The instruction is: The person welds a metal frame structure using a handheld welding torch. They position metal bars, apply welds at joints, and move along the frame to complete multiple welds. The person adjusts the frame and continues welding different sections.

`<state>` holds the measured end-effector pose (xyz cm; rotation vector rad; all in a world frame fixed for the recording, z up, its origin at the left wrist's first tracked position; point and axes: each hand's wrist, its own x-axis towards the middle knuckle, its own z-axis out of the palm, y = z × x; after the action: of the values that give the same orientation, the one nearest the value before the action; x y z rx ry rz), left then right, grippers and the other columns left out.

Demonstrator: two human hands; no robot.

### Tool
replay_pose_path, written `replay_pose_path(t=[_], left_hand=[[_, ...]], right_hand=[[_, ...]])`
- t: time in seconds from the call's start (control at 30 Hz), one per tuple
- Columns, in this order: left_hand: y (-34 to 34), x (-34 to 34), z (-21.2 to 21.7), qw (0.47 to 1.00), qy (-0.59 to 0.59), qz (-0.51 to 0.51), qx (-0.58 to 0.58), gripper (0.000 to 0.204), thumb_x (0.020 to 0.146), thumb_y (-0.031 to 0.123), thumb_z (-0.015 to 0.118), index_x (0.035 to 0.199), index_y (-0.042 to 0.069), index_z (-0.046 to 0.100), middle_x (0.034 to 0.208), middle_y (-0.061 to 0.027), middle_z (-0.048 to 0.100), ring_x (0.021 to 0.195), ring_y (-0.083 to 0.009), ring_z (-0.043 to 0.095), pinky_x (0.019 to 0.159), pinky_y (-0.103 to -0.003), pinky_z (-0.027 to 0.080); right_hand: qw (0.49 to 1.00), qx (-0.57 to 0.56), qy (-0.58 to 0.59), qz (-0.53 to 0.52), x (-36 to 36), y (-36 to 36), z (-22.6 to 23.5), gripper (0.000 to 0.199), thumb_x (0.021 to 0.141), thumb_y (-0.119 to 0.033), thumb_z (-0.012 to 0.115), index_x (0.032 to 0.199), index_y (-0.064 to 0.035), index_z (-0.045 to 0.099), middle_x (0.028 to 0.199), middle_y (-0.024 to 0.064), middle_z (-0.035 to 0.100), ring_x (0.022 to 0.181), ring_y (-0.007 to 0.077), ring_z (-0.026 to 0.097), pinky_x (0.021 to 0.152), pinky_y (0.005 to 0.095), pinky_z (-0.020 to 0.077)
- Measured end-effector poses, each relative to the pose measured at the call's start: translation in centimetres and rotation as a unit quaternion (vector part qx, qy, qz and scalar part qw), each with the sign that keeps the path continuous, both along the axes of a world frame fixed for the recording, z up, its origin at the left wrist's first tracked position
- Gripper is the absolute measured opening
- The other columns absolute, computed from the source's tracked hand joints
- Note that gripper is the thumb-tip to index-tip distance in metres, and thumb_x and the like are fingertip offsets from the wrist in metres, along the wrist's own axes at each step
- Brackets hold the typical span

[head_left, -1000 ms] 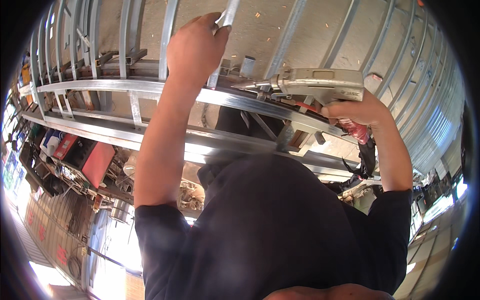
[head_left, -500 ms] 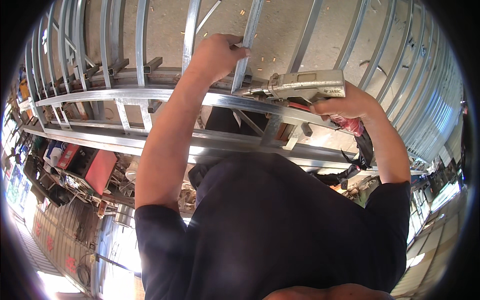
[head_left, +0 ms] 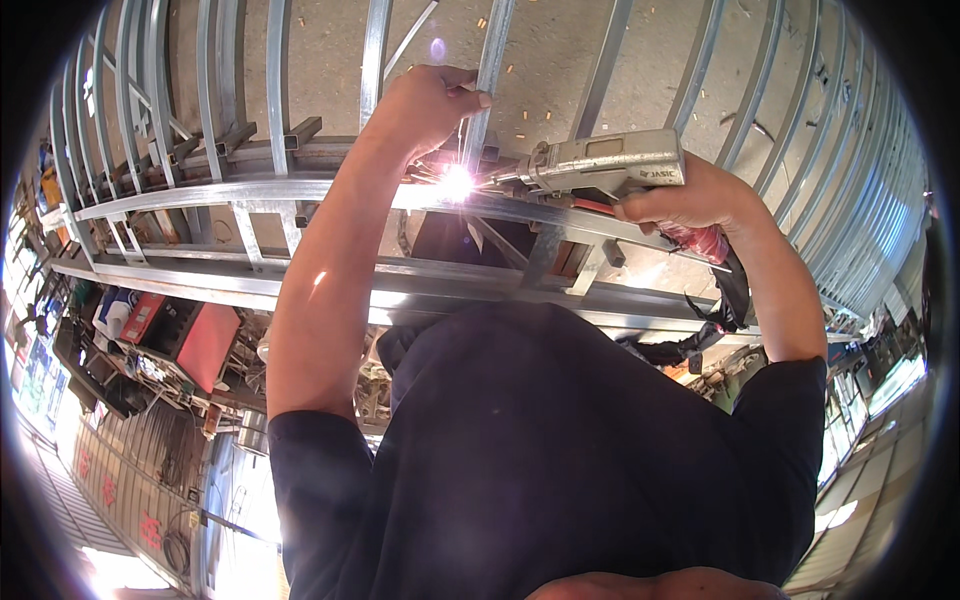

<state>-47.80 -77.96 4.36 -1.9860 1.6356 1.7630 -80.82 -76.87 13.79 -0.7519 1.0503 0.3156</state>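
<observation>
My right hand (head_left: 695, 208) is closed round the handle of a grey metal welding gun (head_left: 605, 162). The nozzle points left, and a bright white welding arc (head_left: 457, 184) throws sparks at its tip. The glare hides the joint where an upright square steel bar (head_left: 494, 45) meets the long curved rail (head_left: 570, 222). Above that spot, my left hand (head_left: 428, 108) pinches the bar between thumb and fingers, its wrist close to the sparks. Red wrapping (head_left: 700, 245) and a black cable hang below my right hand.
More parallel steel bars (head_left: 606, 70) run away from the rail on both sides. A second rail (head_left: 200, 280) lies nearer my body. At the left stands a red and black box-shaped machine (head_left: 205, 345) amid clutter. Small bits lie scattered over the concrete floor (head_left: 545, 60).
A bright arc with sparks has appeared at the nozzle, which was dark before. The gun and my right hand have shifted slightly left. My left hand keeps its hold on the bar.
</observation>
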Motion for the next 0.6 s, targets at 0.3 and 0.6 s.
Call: replay_pose_path(t=[0.3, 0.6], left_hand=[[-0.2, -0.3, 1.2, 1.000, 0.005, 0.014, 0.009, 0.056, 0.093, 0.035, 0.081, 0.137, 0.001, 0.072, 0.110, -0.0194, 0.080, 0.097, -0.0281, 0.078, 0.091, -0.039, 0.059], [0.1, -0.1, 0.3, 1.000, 0.010, 0.013, -0.010, 0.054, 0.093, 0.035, 0.080, 0.135, 0.003, 0.073, 0.095, -0.0177, 0.080, 0.087, -0.0276, 0.076, 0.085, -0.041, 0.058]], right_hand=[[1.000, 0.012, 0.018, -0.005, -0.4, 0.0, -0.1, 0.071, 0.081, -0.033, 0.090, 0.140, -0.0010, 0.063, 0.115, 0.0108, 0.071, 0.096, 0.0201, 0.070, 0.079, 0.0378, 0.0644], [1.000, 0.008, 0.016, -0.003, -0.7, 0.0, 0.4, 0.064, 0.083, -0.030, 0.088, 0.135, -0.0007, 0.066, 0.106, 0.0090, 0.071, 0.090, 0.0183, 0.070, 0.076, 0.0359, 0.0618]])
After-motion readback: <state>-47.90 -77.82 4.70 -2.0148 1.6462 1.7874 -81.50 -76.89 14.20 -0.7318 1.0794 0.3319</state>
